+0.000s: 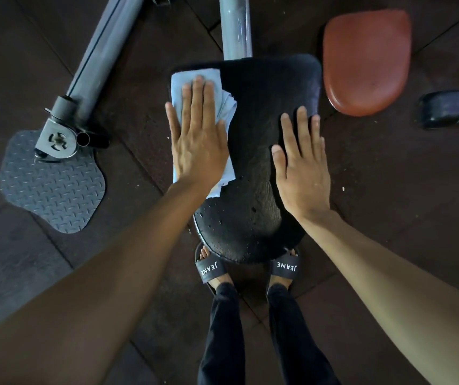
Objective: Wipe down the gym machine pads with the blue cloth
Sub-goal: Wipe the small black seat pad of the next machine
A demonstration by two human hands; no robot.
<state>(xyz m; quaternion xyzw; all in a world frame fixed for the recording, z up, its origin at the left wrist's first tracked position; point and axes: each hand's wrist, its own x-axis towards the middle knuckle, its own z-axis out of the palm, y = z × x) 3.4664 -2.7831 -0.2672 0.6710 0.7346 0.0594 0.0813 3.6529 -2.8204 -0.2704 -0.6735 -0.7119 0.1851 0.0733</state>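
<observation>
Head view, looking straight down. Black pad (267, 112) of the gym machine sits centre frame, wide at the far end, narrowing to a rounded near end above the person's sandals (210, 269). Surface pebbled, with water droplets scattered over the near half. Blue cloth (195, 79) lies folded and rumpled along the pad's left edge, its far corner almost at the pad's far-left corner, its near end trailing under the wrist.

Left hand (197, 140): grip open, palm flat, fingers straight, pressing the cloth onto the pad. Right hand (300, 168): grip open, flat on bare pad at the right edge, holding nothing.

Pad's middle strip between the hands is uncovered. Grey post (235, 26) meets the far edge. Red-brown pad (366, 62) just beside the far-right corner, apart. Grey frame tube (103, 51) and tread plate (53, 184) on the floor to the left, well apart. Dark rubber floor (389, 176) open on the right.
</observation>
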